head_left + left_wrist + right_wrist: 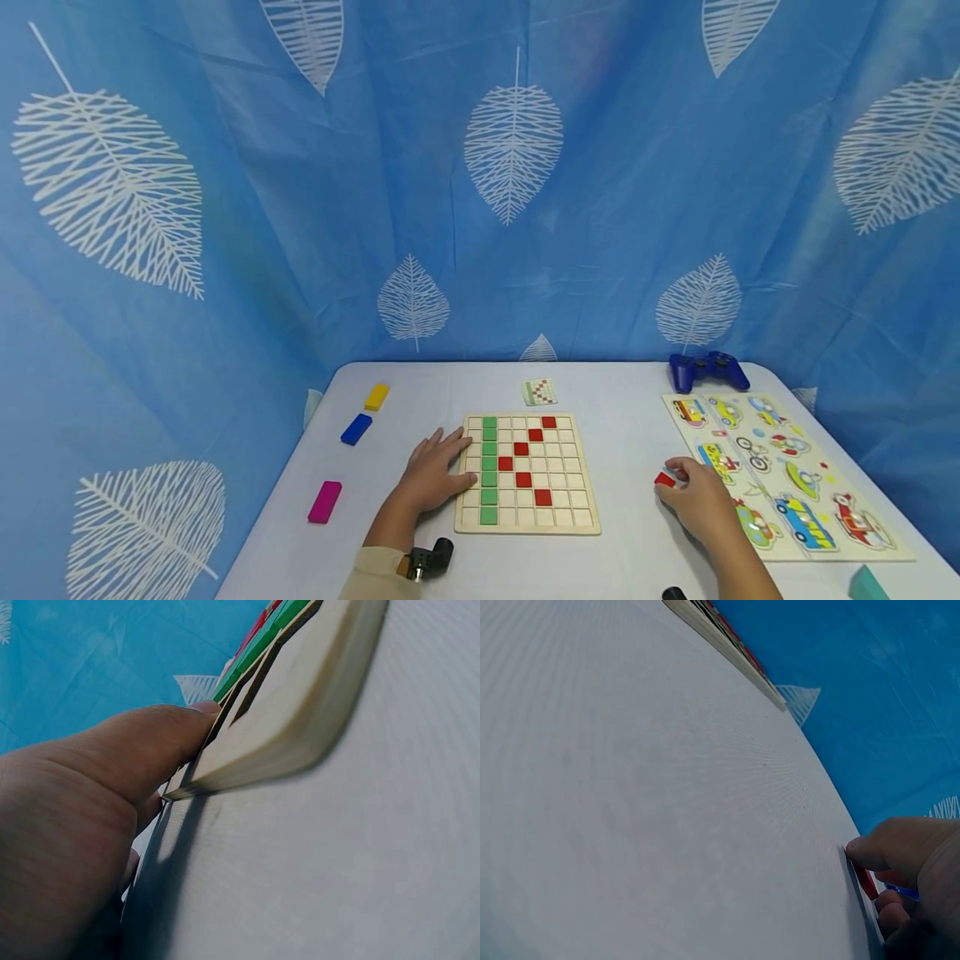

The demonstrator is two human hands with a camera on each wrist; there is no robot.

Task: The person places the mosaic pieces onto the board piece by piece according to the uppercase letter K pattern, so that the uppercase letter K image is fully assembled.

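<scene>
A wooden grid board (566, 481) lies on the white table. Green square tiles (489, 463) fill one column near its left side, and several red square tiles (522, 480) run in slanting lines to the right of them. My left hand (431, 475) rests at the board's left edge with fingers spread; in the left wrist view its thumb (165, 731) lies over the rim. Right of the board, close to the tabletop, my right hand (701, 500) pinches a red square tile (663, 479). That tile (866, 883) shows partly between thumb and fingers in the right wrist view.
Behind the board lies a small pattern card (540, 392). Yellow (377, 397), blue (356, 429) and pink (325, 502) blocks sit at the left. On the right are a vehicle picture puzzle (772, 492), a blue game controller (708, 372) and a teal block (866, 583).
</scene>
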